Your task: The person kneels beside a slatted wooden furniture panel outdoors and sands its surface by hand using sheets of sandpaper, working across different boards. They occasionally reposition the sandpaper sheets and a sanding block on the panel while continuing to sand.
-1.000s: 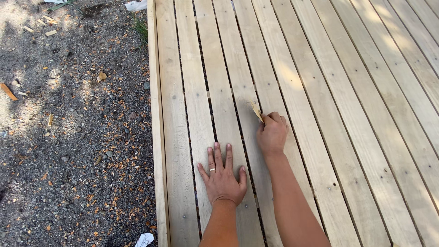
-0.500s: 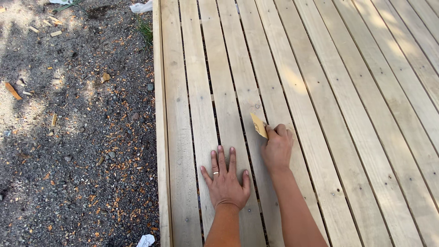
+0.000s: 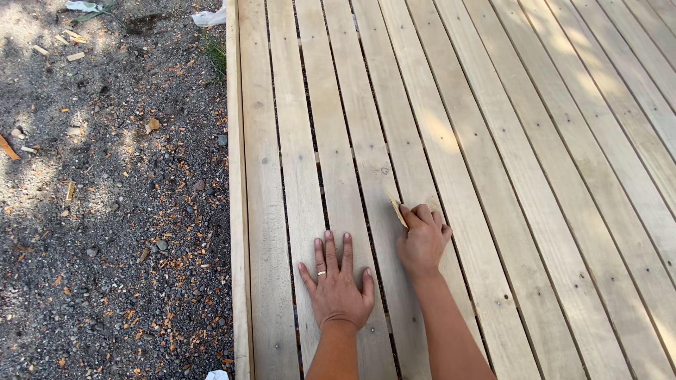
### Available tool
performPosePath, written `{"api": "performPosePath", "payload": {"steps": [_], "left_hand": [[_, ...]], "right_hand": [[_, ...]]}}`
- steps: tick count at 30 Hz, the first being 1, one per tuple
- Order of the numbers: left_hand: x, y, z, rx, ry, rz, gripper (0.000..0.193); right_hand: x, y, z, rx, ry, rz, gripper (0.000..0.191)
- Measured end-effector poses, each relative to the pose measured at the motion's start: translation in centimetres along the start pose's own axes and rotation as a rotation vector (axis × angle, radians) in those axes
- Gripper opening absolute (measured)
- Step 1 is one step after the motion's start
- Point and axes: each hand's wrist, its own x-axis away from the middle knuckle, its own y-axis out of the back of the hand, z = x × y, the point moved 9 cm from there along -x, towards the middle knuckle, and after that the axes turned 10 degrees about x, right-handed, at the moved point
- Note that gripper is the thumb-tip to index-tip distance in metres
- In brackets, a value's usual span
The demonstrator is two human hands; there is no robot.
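Sandpaper (image 3: 396,208) scrap pinched in right hand (image 3: 421,241), pressed on a pale deck board (image 3: 380,141); left hand (image 3: 336,285) spread flat beside it. Boards look equally raw everywhere, so can't tell how much is sanded

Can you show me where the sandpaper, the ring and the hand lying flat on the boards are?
sandpaper (image 3: 396,208), head view: on the tan sheet's free edge above the fingers.
ring (image 3: 320,273), head view: on the band around the finger.
left hand (image 3: 337,288), head view: on the back of the hand.
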Motion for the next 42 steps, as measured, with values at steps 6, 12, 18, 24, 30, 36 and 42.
{"api": "performPosePath", "payload": {"steps": [6,12,18,24,30,36,42], "left_hand": [[0.3,0.5,-0.3,0.007,-0.028,-0.051,0.079],[0.2,0.4,-0.2,0.007,-0.006,-0.015,0.078],[0.0,0.2,-0.2,-0.036,0.012,0.025,0.083],[0.2,0.3,-0.2,-0.036,0.004,0.012,0.078],[0.1,0.4,-0.3,-0.029,0.008,0.015,0.078],[0.3,0.3,-0.3,-0.021,0.004,0.005,0.079],[0.1,-1.0,0.5,-0.032,-0.015,-0.029,0.078]], "right_hand": [[0.0,0.0,0.0,-0.020,-0.017,0.026,0.044],[-0.2,0.4,0.3,-0.015,-0.012,0.024,0.044],[0.0,0.0,-0.1,-0.037,-0.041,0.051,0.044],[0.1,-0.4,-0.2,-0.025,-0.033,0.082,0.048],[0.2,-0.4,-0.5,-0.025,-0.047,0.087,0.042],[0.1,-0.4,-0.4,-0.034,-0.050,0.095,0.053],[0.5,0.2,-0.2,-0.034,-0.046,0.085,0.042]]}}
